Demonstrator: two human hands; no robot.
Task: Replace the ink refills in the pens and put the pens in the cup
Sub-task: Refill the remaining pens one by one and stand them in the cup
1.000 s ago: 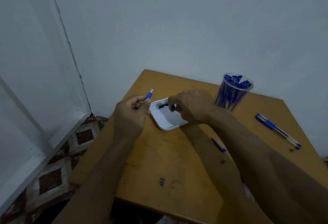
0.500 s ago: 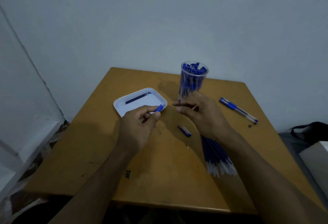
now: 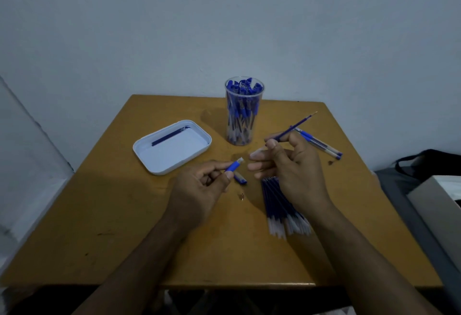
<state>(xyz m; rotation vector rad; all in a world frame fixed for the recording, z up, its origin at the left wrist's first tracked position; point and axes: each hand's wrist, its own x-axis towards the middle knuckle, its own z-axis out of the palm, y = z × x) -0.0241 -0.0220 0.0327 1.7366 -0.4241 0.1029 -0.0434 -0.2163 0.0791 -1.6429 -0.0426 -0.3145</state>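
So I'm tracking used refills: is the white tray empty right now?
No, one dark blue refill lies inside the white tray, along its far side.

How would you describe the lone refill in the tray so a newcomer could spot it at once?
Start at the white tray on the left part of the wooden table, left of the clear cup of pens. Along its far side lies one dark blue refill. Unlike the bundle of refills under the right hand, it lies alone.
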